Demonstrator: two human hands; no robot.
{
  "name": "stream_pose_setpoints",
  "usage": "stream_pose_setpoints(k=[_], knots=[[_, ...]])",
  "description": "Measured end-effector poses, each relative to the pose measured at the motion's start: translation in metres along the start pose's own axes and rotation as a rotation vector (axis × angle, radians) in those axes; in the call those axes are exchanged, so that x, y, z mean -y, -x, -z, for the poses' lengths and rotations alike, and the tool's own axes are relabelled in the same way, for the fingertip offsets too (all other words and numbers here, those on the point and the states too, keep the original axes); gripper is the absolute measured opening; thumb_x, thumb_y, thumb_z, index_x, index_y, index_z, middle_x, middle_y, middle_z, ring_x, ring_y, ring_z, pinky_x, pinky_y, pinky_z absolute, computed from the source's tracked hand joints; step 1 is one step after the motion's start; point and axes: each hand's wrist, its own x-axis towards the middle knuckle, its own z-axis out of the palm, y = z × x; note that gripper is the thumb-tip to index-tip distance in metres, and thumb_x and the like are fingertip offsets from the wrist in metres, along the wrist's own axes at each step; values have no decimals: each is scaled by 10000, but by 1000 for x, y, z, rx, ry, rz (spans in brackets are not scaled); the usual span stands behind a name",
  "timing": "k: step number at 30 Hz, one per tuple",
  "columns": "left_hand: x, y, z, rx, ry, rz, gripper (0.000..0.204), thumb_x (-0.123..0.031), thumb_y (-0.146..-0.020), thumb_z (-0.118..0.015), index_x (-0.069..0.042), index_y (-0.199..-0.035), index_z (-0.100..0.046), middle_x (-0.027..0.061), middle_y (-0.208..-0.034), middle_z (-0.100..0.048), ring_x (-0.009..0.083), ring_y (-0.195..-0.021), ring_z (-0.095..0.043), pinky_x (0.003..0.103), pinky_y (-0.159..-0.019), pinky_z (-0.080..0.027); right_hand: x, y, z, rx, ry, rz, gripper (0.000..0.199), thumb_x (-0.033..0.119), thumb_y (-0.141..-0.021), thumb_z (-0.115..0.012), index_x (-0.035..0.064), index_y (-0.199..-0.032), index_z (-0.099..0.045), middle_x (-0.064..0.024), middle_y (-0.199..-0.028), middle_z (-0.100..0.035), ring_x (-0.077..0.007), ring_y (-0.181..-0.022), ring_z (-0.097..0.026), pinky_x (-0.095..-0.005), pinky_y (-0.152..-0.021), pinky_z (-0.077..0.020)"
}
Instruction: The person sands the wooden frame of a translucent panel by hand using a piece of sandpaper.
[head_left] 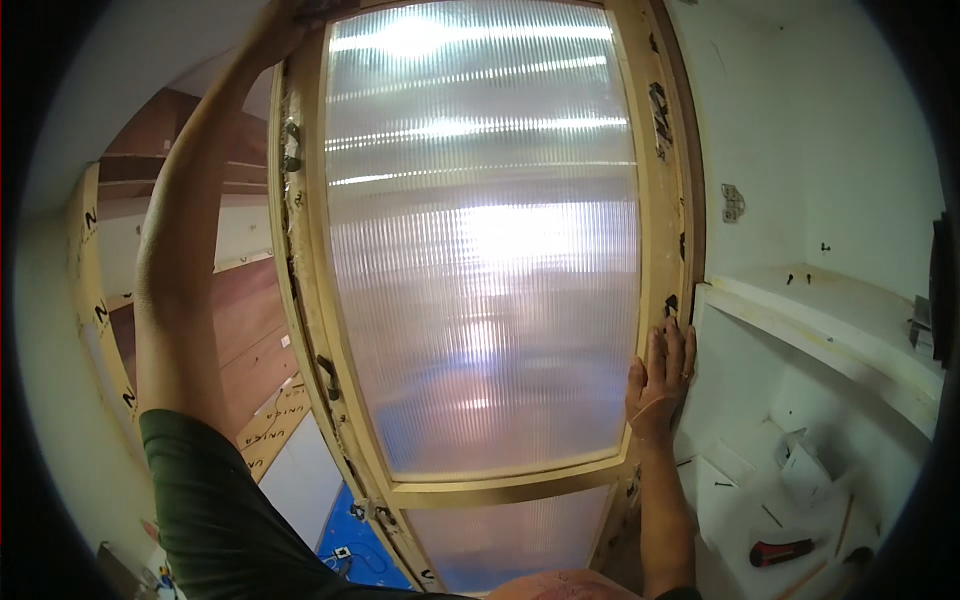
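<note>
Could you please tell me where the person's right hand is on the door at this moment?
In the head view, the right hand lies flat on the right-hand wooden door frame, beside the ribbed translucent panel and next to the white shelf.

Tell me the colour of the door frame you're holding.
Pale yellowish wood door frame, seen in the head view.

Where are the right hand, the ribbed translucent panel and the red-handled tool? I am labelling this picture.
right hand (662,375): head view, back of the hand, flat on the door frame.
ribbed translucent panel (485,250): head view, middle of the pane.
red-handled tool (782,551): head view, its handle.
</note>
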Motion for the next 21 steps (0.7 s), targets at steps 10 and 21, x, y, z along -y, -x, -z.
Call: stream_pose_setpoints(k=[10, 21], knots=[[3, -9, -23, 59, 83, 79, 393, -55, -975, -653, -50, -1366, -619, 141, -1354, -567, 313, -1260, -571, 439, -1072, -500, -1, 2, -5, -12, -7, 6, 442, 175, -1002, -582, -3, -1406, -570, -207, -1552, -460, -495, -1487, -300, -619, -1197, -275], [-76, -18, -46, -18, -83, 3, 377, -106, -1029, -586, -98, -1404, -620, 135, -1407, -564, 311, -1272, -564, 445, -1107, -465, 2, -1, -5, -41, -54, -12, 408, 130, -973, -607, -18, -1354, -601, -212, -1512, -496, -504, -1461, -335, -615, -1185, -310]])
